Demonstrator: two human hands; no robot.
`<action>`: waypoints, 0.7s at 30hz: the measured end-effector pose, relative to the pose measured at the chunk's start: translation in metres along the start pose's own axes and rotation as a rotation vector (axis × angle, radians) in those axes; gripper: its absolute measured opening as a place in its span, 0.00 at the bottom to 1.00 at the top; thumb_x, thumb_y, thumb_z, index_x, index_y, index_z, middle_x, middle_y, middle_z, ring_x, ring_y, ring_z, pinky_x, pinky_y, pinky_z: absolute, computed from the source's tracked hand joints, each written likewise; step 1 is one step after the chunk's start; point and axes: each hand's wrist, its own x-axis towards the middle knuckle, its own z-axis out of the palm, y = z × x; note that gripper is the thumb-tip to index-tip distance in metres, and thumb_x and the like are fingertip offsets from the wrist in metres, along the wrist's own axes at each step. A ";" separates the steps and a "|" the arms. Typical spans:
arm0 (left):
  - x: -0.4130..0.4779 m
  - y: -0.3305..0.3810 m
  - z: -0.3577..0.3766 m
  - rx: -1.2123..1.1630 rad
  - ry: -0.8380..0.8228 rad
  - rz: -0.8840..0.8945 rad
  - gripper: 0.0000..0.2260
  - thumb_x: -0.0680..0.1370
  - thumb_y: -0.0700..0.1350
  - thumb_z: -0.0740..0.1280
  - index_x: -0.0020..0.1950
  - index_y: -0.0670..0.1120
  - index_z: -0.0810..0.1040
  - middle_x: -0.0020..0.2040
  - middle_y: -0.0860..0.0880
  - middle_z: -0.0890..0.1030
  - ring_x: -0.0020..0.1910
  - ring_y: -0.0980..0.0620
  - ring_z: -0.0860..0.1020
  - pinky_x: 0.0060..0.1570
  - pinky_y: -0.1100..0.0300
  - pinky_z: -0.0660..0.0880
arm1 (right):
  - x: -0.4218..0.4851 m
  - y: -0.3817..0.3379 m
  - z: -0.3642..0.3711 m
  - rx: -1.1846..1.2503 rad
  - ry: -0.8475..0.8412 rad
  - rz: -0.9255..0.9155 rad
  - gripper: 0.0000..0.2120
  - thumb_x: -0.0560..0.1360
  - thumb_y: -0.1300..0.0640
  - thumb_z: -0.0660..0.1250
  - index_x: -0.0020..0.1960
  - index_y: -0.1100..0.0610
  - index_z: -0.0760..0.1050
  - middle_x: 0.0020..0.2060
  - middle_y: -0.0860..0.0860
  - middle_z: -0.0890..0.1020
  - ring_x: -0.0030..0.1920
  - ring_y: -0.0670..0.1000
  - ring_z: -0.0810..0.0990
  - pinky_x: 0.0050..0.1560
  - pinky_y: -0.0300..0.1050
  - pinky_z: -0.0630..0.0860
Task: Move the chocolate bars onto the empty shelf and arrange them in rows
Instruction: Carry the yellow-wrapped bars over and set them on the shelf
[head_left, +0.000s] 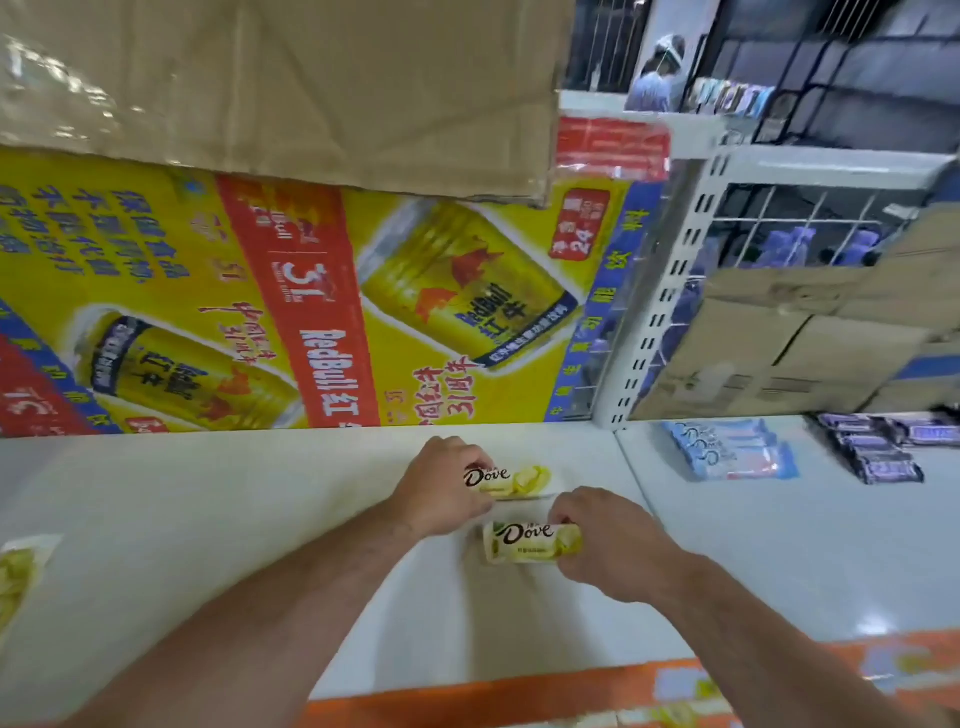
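Orange strip (519, 696) edges the front of the white shelf (208, 519), and both bare forearms reach over it. Left hand (441, 488) curls its fingers round the left end of the far bar (519, 480), a yellow Dove wrapper lying flat toward the back of the shelf. Right hand (608, 545) pinches the right end of the near bar (524, 540), which lies flat just in front of the far one, roughly parallel to it. Another yellow bar (15, 577) shows at the left edge. Behind stands a Red Bull carton (311, 291); on the next bay to the right lie blue packs (727, 449) and dark bars (878, 449)
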 end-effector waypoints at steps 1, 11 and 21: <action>0.008 0.009 0.008 0.006 -0.001 -0.007 0.19 0.68 0.52 0.73 0.59 0.57 0.79 0.53 0.55 0.74 0.57 0.53 0.68 0.55 0.60 0.68 | 0.001 0.014 -0.003 0.000 -0.002 -0.008 0.17 0.69 0.50 0.67 0.57 0.47 0.73 0.52 0.46 0.76 0.52 0.49 0.74 0.48 0.44 0.71; 0.062 0.046 0.040 0.006 0.069 -0.232 0.18 0.67 0.56 0.75 0.56 0.65 0.78 0.61 0.53 0.73 0.64 0.50 0.67 0.61 0.55 0.66 | 0.012 0.072 -0.004 -0.031 -0.012 -0.166 0.18 0.68 0.47 0.68 0.57 0.49 0.73 0.51 0.48 0.76 0.52 0.50 0.74 0.49 0.44 0.72; 0.038 0.035 0.033 -0.071 0.091 -0.220 0.34 0.68 0.59 0.72 0.72 0.56 0.67 0.70 0.51 0.67 0.70 0.50 0.63 0.69 0.52 0.62 | 0.016 0.078 -0.005 -0.023 -0.015 -0.221 0.16 0.68 0.47 0.67 0.55 0.48 0.72 0.49 0.47 0.76 0.51 0.49 0.73 0.47 0.43 0.70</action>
